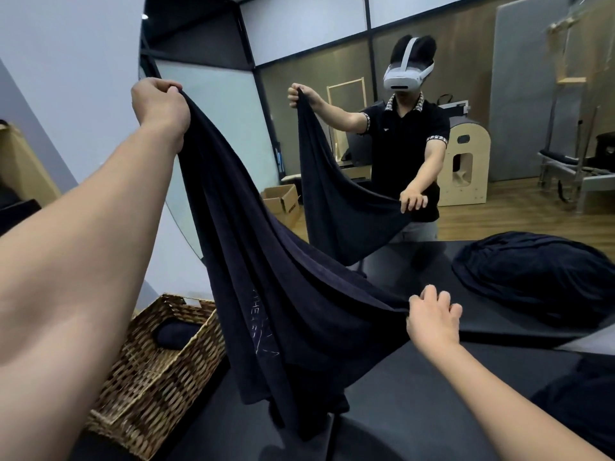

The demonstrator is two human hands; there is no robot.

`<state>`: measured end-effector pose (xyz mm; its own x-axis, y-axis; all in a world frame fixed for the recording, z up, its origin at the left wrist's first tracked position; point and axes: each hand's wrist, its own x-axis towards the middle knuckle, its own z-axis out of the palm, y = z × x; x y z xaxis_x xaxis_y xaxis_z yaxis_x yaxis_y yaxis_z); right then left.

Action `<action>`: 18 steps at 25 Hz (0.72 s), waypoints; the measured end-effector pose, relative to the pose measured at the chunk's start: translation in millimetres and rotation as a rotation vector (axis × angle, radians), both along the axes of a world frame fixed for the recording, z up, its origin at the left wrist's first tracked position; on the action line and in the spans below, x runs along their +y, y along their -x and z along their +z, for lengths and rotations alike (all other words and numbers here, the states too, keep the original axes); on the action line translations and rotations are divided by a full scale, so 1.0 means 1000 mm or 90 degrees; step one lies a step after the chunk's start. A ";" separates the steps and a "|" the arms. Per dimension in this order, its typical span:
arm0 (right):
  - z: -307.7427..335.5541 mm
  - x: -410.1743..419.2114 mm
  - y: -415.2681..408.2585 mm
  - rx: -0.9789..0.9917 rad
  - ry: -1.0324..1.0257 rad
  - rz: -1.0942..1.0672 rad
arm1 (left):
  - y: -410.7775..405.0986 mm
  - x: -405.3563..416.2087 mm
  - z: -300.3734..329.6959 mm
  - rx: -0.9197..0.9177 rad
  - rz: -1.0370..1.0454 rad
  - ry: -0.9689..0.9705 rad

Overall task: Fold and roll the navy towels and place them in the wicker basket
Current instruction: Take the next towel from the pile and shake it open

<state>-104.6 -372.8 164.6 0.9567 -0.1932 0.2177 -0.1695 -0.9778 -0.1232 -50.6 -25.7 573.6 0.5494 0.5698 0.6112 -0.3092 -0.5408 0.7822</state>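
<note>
Mirrored wall point(332, 128) behind a black worktop point(416, 394), head view: the glass reflects a person wearing a white headset and holding up the same cloth. Left hand point(159, 104), raised high at upper left, fingers curled tight around one corner of a navy towel point(266, 294). Right hand point(432, 314), lower and nearer the worktop, pinches the towel's opposite edge with thumb and forefinger while the other fingers spread loosely. Between the two hands the towel hangs in a slanting sheet of long folds; its lower end drapes down to the worktop's near edge, and faint pale lettering shows on the cloth. Wicker basket point(156, 377), lower left beside the worktop, rectangular and open-topped, with a rolled navy towel point(176, 334) lying inside it. Heap of navy towels point(539, 277), unfolded and bunched, resting on the worktop at far right against the mirror. Cardboard box and wooden furniture appear in the reflection only.
</note>
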 end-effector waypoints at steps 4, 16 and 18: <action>0.003 -0.030 0.003 0.036 -0.380 -0.051 | 0.020 0.000 0.005 0.000 0.029 0.013; 0.037 -0.036 0.077 -0.270 -1.046 -0.164 | 0.095 -0.002 0.009 -0.009 0.012 0.009; 0.068 -0.026 0.105 -0.378 -1.120 -0.170 | 0.119 0.011 0.008 -0.018 -0.005 0.022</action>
<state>-210.1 -398.7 232.2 0.7518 -0.6482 -0.1207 0.1608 0.3577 -0.9199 -169.8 -15.0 581.4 0.5368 0.5860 0.6070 -0.3357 -0.5116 0.7909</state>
